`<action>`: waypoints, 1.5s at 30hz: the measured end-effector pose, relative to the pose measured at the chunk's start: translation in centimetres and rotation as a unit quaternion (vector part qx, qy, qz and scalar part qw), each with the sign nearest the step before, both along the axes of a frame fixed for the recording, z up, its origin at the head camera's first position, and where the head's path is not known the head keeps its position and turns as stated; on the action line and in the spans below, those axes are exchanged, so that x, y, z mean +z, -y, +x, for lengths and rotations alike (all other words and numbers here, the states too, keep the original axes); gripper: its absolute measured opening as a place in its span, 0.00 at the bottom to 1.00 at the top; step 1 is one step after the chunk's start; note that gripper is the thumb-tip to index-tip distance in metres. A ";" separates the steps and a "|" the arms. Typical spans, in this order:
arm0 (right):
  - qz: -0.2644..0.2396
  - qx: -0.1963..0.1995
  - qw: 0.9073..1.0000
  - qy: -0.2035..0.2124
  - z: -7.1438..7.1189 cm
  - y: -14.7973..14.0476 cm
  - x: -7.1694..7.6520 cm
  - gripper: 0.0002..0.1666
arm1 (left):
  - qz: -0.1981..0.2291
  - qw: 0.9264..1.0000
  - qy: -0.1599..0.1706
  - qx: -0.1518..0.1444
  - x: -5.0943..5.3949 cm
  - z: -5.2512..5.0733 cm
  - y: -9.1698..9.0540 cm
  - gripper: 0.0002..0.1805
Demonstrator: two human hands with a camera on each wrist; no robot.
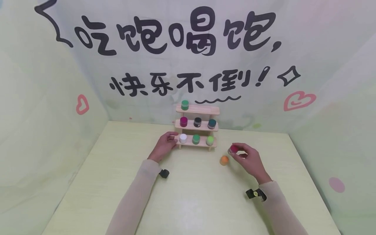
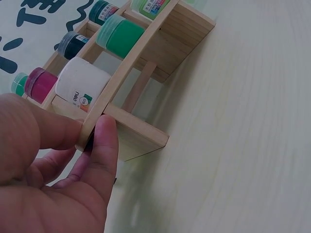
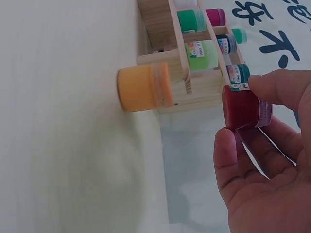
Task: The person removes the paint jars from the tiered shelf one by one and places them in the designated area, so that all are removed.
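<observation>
My left hand (image 1: pixel 163 147) pinches the left end of the lowest tier of a small wooden three-tier rack (image 1: pixel 200 109), thumb and fingertips at the board's edge. In my right hand (image 1: pixel 249 160) is a red paint jar (image 3: pixel 240 108), held between thumb and fingers above the table, to the right of the rack. Just below it, an orange paint jar (image 1: pixel 224 160) stands on the table. On the bottom tier sit a white jar (image 1: pixel 183 138), a green jar (image 1: pixel 195 139) and a light green jar (image 1: pixel 210 140).
The middle tier bears a magenta jar (image 1: pixel 183 122), a black jar (image 1: pixel 197 122) and a dark teal jar (image 1: pixel 211 124). One green jar (image 1: pixel 184 105) is at the top tier's left. A printed cloth backdrop (image 1: pixel 141 111) rises behind the pale table (image 1: pixel 188 202).
</observation>
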State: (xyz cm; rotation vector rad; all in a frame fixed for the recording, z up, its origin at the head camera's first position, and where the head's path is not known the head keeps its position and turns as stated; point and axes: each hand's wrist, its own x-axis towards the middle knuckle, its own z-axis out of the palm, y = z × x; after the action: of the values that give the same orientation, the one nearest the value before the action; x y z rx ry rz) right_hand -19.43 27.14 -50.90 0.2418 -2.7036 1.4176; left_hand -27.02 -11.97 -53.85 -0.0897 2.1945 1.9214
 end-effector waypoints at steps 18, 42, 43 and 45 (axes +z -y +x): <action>0.020 -0.011 0.999 0.025 1.3 -1.5 -2.7 0.24 | -0.010 1.000 0.008 0.004 0.4 0.2 -0.1 0.21; 0.044 -0.016 0.994 0.100 1.5 -2.6 -3.7 0.27 | 0.010 1.000 -0.002 0.010 0.0 0.2 -0.2 0.21; 0.046 -0.015 0.994 0.101 1.5 -2.6 -3.7 0.27 | 0.009 1.000 -0.001 0.011 0.0 0.2 -0.2 0.21; 0.049 -0.017 0.994 0.101 1.4 -2.6 -3.6 0.27 | 0.010 1.000 -0.001 0.011 0.1 0.2 -0.2 0.21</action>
State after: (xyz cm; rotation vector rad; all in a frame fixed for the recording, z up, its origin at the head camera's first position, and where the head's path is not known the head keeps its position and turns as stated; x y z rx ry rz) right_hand -18.02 29.75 -54.50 0.0619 -2.9268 1.3714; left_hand -26.82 -11.74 -53.79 -0.1097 2.1855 1.9555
